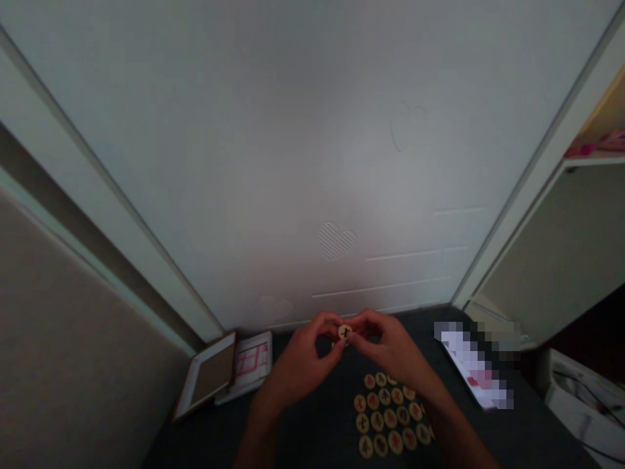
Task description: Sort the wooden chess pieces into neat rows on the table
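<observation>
Between the fingertips of both my hands is a round wooden Chinese chess piece (344, 331) with a dark character facing me. My left hand (312, 348) pinches it from the left, thumb and fingers curled. From the other side my right hand (385, 340) grips its edge the same way. A sliver of something pale shows just under the piece, too small to make out. Below, several more Chinese chess pieces (390, 418) lie in rows on the dark tabletop (312, 433), with red or dark characters. My right forearm hides part of the rows.
A brown-edged frame (194, 393) and a white booklet with pink print (252, 365) lie at the left. A partly blurred bright-screened device (471, 371) rests at the right. The white panel (273, 195) rises behind the table. A white box with cables (576, 397) stands far right.
</observation>
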A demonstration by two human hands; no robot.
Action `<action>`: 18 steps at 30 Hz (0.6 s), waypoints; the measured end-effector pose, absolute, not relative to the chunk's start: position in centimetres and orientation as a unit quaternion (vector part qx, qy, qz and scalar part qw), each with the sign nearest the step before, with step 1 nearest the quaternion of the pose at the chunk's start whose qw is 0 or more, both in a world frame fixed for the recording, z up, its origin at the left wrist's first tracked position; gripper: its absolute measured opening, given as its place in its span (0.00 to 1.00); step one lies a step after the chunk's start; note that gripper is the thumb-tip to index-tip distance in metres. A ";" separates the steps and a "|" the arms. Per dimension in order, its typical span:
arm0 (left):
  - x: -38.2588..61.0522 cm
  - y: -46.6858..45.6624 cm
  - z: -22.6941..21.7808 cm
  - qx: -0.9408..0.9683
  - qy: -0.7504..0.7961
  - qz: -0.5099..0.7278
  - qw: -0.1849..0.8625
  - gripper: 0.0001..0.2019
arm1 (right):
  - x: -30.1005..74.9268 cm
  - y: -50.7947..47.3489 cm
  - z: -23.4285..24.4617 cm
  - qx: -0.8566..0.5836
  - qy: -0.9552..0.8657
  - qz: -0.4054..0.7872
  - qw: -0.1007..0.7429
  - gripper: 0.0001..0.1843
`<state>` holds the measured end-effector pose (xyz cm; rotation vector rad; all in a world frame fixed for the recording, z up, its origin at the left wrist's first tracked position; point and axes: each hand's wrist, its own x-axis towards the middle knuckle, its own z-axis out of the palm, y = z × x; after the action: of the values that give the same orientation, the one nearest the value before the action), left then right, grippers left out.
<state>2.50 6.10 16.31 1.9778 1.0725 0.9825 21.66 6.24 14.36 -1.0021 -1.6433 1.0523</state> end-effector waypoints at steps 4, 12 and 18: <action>2.8 6.0 16.2 0.767 0.414 0.368 0.324 0.07 | 21.8 6.7 13.6 -0.430 -0.655 0.422 0.456 0.13; 2.7 6.1 16.0 0.763 0.412 0.360 0.345 0.07 | 22.7 6.9 14.0 -0.400 -0.674 0.446 0.432 0.14; 2.8 6.3 15.7 0.759 0.394 0.373 0.359 0.06 | 22.7 6.8 14.0 -0.381 -0.670 0.457 0.445 0.14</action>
<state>2.80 6.34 15.66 1.9579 1.0172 0.9632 22.69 6.83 13.99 -0.9439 -1.6604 1.1322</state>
